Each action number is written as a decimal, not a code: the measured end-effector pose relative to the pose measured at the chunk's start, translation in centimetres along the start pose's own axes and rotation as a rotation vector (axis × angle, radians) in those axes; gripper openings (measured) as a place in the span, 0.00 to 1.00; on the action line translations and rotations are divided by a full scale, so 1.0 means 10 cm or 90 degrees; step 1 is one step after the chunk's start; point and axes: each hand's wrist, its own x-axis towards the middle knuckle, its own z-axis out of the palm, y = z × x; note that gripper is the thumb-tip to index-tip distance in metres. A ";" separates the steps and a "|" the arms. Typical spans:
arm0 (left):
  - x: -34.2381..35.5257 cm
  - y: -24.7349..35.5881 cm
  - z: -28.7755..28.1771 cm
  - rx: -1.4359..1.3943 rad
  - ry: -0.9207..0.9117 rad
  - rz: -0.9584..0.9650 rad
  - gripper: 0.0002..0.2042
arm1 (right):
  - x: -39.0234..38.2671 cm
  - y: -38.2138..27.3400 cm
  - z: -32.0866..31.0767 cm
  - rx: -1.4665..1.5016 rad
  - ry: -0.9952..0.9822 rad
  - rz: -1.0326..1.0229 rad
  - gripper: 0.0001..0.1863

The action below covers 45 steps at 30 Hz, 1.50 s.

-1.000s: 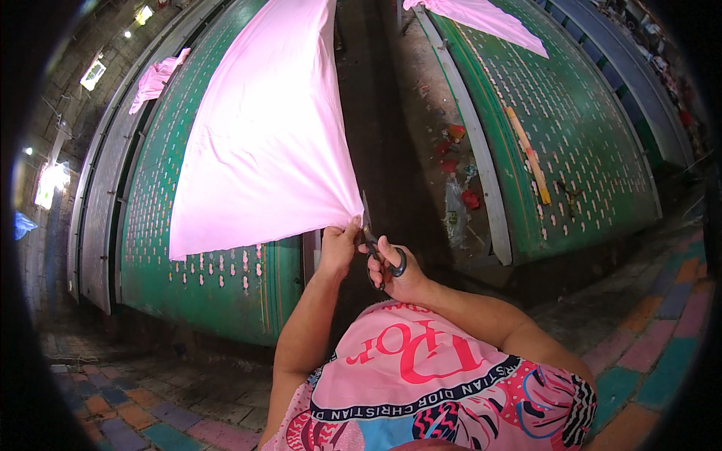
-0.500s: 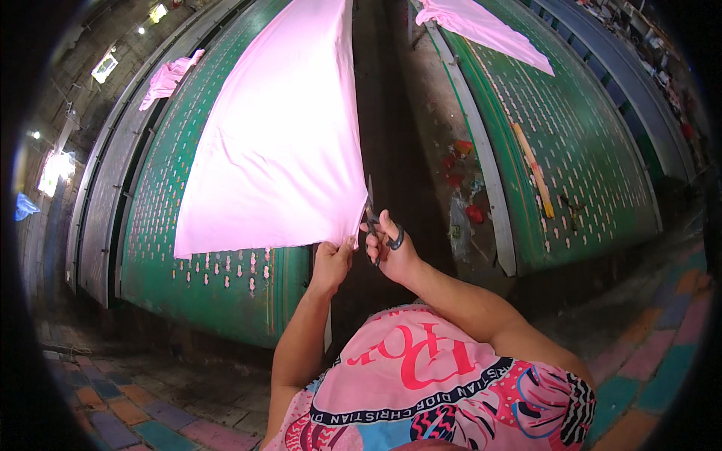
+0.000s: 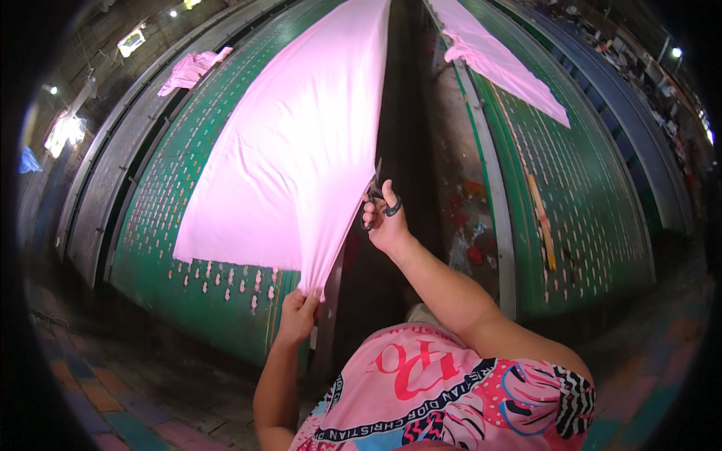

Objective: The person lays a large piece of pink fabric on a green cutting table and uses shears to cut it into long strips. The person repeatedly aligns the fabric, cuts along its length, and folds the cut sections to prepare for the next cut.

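A large pink fabric sheet (image 3: 286,150) lies along a long green table (image 3: 203,316). My left hand (image 3: 298,316) grips its near right corner, bunched and stretched taut past the table's near edge. My right hand (image 3: 387,218) holds black-handled scissors (image 3: 392,204), thumb raised by one handle loop and fingers around the other. The scissor blades point away from me at the fabric's right edge, above the dark gap between the tables. Whether they touch the cloth I cannot tell.
Rows of small pale printed shapes cover the green tables. On the right table (image 3: 594,225) lie another pink cloth (image 3: 511,64) and a yellowish wooden strip (image 3: 541,222). Bunched pink cloth (image 3: 192,71) hangs at the far left. Coloured litter (image 3: 474,192) lies on the floor between the tables.
My left hand has pulled the fabric corner toward me and to the left, drawing it into taut folds. My right hand and the scissors have shifted slightly farther away. The view has turned somewhat.
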 end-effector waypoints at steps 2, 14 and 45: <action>-0.05 0.07 -0.13 0.011 0.037 0.029 0.12 | 0.27 -0.06 0.10 0.014 -0.004 0.003 0.34; 0.05 0.87 -0.61 0.098 0.268 0.023 0.10 | 1.90 -0.61 0.22 0.053 -0.114 0.002 0.33; 0.47 -0.88 -1.25 0.281 0.432 -0.459 0.14 | 4.82 -2.09 -0.01 0.052 0.002 -0.081 0.29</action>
